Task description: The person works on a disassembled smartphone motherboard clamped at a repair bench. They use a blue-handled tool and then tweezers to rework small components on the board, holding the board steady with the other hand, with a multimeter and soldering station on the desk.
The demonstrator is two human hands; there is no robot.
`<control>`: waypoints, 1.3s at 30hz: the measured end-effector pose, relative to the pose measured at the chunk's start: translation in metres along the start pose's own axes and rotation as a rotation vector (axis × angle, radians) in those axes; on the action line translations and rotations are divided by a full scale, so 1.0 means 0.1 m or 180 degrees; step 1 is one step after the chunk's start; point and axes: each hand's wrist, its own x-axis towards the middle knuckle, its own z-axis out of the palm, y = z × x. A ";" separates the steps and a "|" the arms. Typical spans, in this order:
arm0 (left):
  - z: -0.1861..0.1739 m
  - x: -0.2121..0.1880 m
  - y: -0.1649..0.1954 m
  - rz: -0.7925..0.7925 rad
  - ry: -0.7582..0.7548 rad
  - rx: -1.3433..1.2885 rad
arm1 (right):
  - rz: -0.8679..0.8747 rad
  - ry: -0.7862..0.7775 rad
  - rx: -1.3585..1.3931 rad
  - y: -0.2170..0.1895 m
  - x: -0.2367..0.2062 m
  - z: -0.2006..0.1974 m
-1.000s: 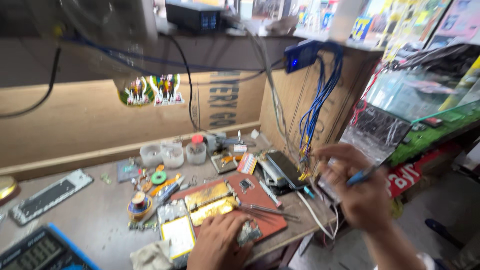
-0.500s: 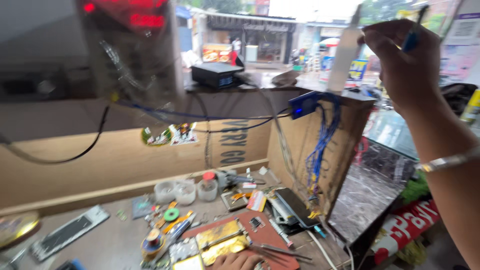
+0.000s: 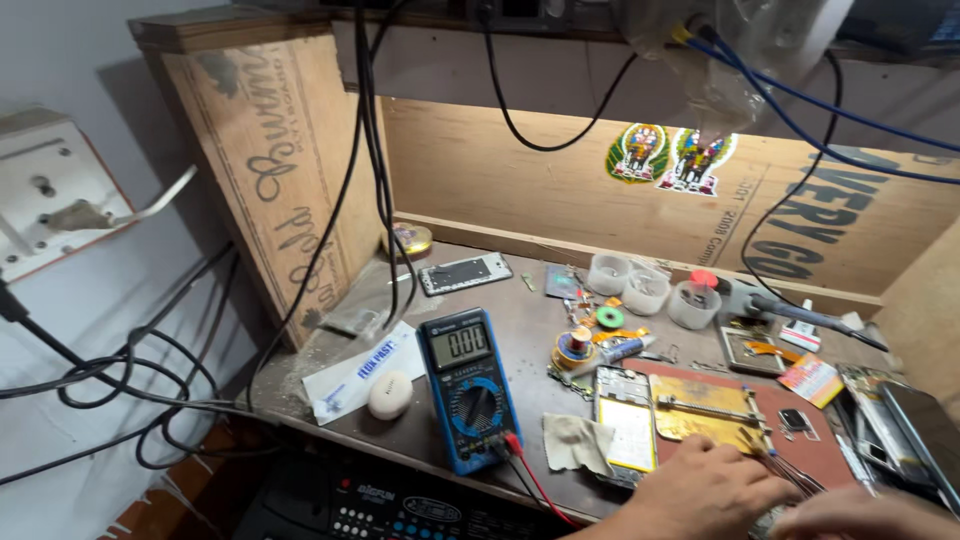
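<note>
A cluttered wooden workbench (image 3: 500, 300) stood boxed in by plywood walls. At its near edge the left hand (image 3: 705, 490) lay curled beside an opened phone (image 3: 628, 420), apparently steadying it; its grip was unclear. The right hand (image 3: 860, 515) was barely visible. A blue multimeter (image 3: 468, 385) sat within reach.

The right hand (image 3: 865, 515) was cut off by the bottom edge, its fingers unseen. The opened phone (image 3: 628, 425) was partly hidden under the left hand (image 3: 705, 492). The keyboard (image 3: 400, 505) nearby was cropped.
</note>
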 end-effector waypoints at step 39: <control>-0.02 0.33 0.22 -0.0011 -0.0192 -0.0550 | -0.1089 0.1634 -0.1571 0.90 -0.69 -0.29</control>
